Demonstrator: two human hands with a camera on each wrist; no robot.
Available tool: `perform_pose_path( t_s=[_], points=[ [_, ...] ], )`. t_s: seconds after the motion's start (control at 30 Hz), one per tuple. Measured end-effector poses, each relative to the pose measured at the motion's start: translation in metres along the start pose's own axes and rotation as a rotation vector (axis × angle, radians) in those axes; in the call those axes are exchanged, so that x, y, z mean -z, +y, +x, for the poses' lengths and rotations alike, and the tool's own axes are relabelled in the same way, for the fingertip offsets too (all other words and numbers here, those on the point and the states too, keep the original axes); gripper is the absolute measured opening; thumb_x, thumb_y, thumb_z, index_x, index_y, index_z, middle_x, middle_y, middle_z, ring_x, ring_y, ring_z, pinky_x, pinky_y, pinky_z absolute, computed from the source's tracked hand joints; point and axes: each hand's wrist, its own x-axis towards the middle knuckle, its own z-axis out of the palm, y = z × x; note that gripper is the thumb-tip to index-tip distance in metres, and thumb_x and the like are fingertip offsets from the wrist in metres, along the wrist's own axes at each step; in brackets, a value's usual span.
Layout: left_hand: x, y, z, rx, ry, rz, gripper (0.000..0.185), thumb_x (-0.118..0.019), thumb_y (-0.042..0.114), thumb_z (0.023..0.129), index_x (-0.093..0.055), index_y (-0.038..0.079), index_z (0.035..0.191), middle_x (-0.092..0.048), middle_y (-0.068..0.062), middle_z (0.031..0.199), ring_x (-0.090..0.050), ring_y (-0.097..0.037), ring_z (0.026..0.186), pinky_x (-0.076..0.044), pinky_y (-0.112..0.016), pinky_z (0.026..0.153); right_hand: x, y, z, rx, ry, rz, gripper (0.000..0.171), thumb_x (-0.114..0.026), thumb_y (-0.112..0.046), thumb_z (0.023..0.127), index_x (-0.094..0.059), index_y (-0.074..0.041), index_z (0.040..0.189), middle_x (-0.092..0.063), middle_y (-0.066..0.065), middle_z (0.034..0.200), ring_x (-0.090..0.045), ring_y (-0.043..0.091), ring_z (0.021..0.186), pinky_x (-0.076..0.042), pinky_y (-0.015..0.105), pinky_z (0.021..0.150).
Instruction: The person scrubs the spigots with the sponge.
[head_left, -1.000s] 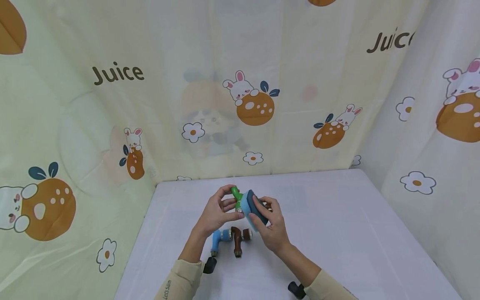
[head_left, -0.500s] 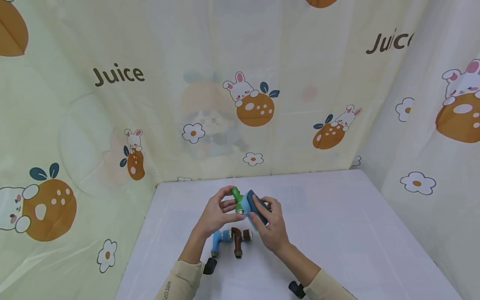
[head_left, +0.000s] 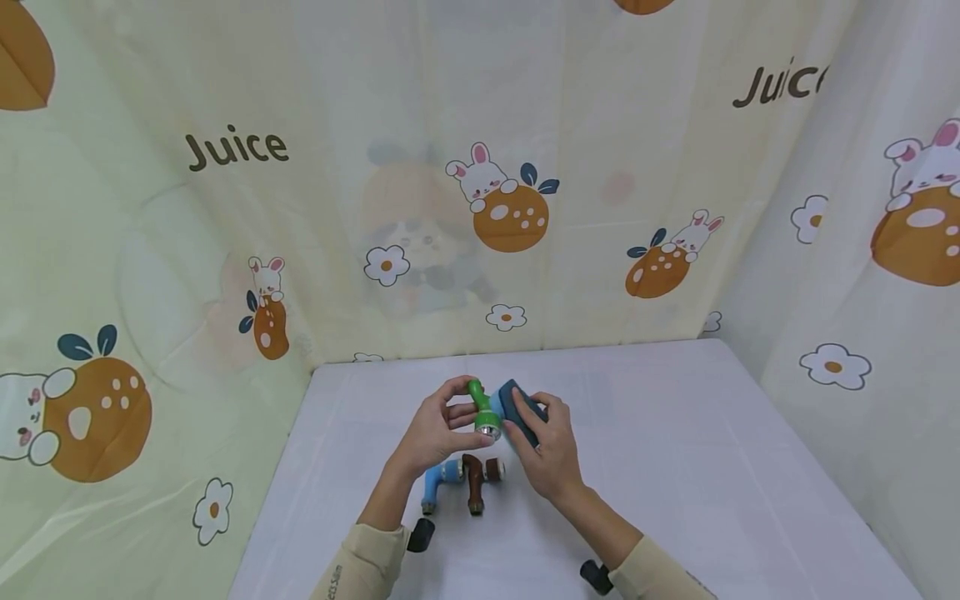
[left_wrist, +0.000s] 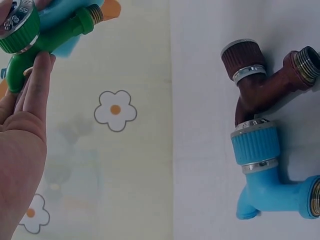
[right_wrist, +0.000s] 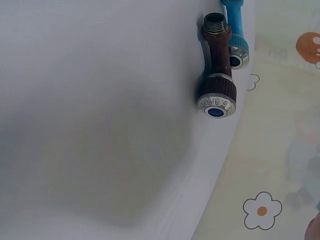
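Staged recording booth: white cloth-covered table (head_left: 675,450) enclosed by pale yellow printed "Juice" cartoon curtains (head_left: 315,217); plastic toy-coloured taps, brown (head_left: 475,482) and blue (head_left: 437,481), below fingers.

Your green tap (head_left: 482,407) looks like smooth, slightly glossy plastic with a ribbed knob, a shiny metal ring and brass-coloured thread. Your sponge (head_left: 517,410) is soft foam with a rough, dark, matt pad. The blue tap (left_wrist: 265,172) and brown tap (left_wrist: 260,75) have the same glossy plastic and metal collars. The tablecloth (head_left: 675,433) is smooth, matt white.
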Motion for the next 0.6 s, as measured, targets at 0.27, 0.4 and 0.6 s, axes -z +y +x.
perform_pose_path(
  t_s=[0.27, 0.4, 0.6],
  points=[
    [-0.003, 0.003, -0.002, 0.01, 0.001, 0.027, 0.086, -0.091, 0.011, 0.078, -0.046, 0.022, 0.15, -0.051, -0.009, 0.148, -0.064, -0.029, 0.132, -0.06, -0.039, 0.094, 0.001, 0.006, 0.002, -0.015, 0.006, -0.054, 0.05, -0.07, -0.031, 0.098, -0.062, -0.013, 0.145, -0.053, 0.02, 0.131, -0.051, 0.035, 0.116, -0.052, 0.047, 0.082],
    [-0.005, 0.004, -0.003, 0.006, -0.009, 0.034, 0.086, -0.091, 0.009, 0.078, -0.046, 0.023, 0.151, -0.051, -0.009, 0.149, -0.063, -0.029, 0.132, -0.06, -0.039, 0.095, 0.003, 0.01, 0.001, -0.031, -0.001, -0.055, 0.049, -0.069, -0.033, 0.099, -0.063, -0.013, 0.144, -0.054, 0.021, 0.131, -0.052, 0.037, 0.116, -0.051, 0.046, 0.082],
    [-0.007, 0.004, -0.004, 0.006, -0.007, 0.059, 0.085, -0.09, 0.009, 0.078, -0.047, 0.026, 0.15, -0.049, -0.011, 0.15, -0.063, -0.029, 0.132, -0.06, -0.04, 0.095, 0.005, 0.014, 0.0, -0.04, -0.003, -0.062, 0.048, -0.069, -0.033, 0.099, -0.064, -0.013, 0.142, -0.056, 0.022, 0.128, -0.052, 0.035, 0.113, -0.05, 0.044, 0.081]
  ],
)
